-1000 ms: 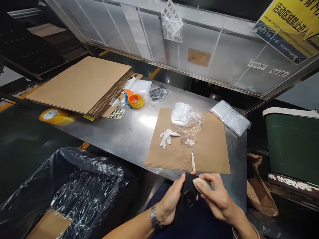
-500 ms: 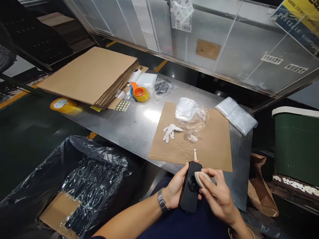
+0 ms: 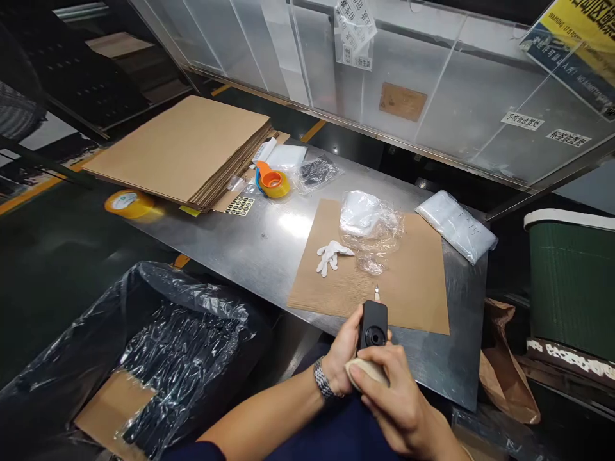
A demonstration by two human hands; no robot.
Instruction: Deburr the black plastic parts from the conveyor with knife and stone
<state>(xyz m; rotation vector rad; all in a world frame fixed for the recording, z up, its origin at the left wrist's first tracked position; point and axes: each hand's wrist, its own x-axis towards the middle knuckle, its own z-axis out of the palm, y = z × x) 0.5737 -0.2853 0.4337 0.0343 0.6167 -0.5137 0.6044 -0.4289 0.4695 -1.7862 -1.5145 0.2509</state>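
Note:
A black box-shaped device (image 3: pixel 369 320) with a round lens-like part is held near my lap, beyond the table's front edge. My left hand (image 3: pixel 342 358) wraps round its left side and back. Between the fingers of my right hand (image 3: pixel 396 390) is a pale beige pad (image 3: pixel 368 372), pressed to the lower part of the device below the round part. Just past the device's top, a small knife (image 3: pixel 377 293) lies on a cardboard sheet (image 3: pixel 331 294), its handle partly hidden. White gloves (image 3: pixel 332 256) and clear plastic bags (image 3: pixel 368 218) rest on that sheet.
Stacked cardboard (image 3: pixel 187 144), tape rolls (image 3: pixel 275 184) and a sticker sheet (image 3: pixel 239 205) are at the table's left. A wrapped plastic pack (image 3: pixel 456 224) lies at its right. A bin lined with black plastic (image 3: pixel 192 333) stands front left, a green bin (image 3: pixel 571 282) at right.
My right hand has moved the pad down and left, from beside the round part to the device's lower end. The device has tilted and shifted slightly up.

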